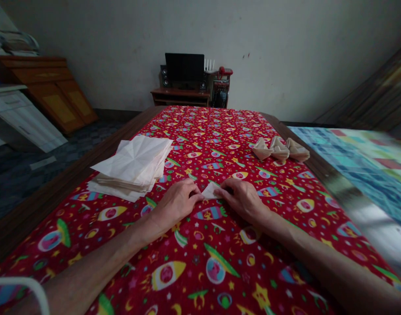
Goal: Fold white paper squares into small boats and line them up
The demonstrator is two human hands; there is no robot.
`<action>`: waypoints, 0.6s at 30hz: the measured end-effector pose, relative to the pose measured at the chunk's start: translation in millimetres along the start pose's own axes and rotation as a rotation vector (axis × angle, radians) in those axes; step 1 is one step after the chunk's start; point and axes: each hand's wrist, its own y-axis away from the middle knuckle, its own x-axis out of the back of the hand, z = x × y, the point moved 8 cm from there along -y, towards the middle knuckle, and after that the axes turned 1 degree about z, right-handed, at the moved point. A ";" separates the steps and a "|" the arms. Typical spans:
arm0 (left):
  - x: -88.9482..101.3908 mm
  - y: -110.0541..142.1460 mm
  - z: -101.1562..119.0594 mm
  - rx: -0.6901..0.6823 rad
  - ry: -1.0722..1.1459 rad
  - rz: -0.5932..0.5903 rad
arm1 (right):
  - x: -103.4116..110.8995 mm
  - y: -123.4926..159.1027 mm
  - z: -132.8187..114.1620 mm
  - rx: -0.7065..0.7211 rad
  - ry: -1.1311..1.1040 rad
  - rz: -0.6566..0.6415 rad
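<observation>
A small folded piece of white paper (210, 191) lies on the red patterned cloth between my two hands. My left hand (182, 194) pinches its left corner, fingers curled in. At the right edge of the paper, my right hand (241, 197) grips with thumb and bent fingers. To the left rests a stack of creased white paper sheets (134, 162), with the top sheet turned askew. Folded paper pieces (279, 149), in three bundles, stand in a row toward the right edge of the cloth.
The red cloth (200, 258) covers a table with dark wooden edges (98, 162). Beyond it stand a monitor (185, 67) and a red telephone (225, 71). A bed (357, 162) is on the right, cabinets (52, 87) on the left. A white curved tube (26, 282) shows at lower left.
</observation>
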 end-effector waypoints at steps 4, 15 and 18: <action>-0.2 2.2 5.6 -0.038 -0.064 -0.014 | 1.4 1.6 -4.1 0.017 0.060 0.017; 0.5 6.9 18.5 -0.106 -0.197 0.066 | -1.1 -0.6 -4.3 0.007 0.081 -0.032; -2.5 10.9 33.3 -0.299 -0.252 0.049 | -0.5 -0.8 -2.8 0.004 0.054 -0.020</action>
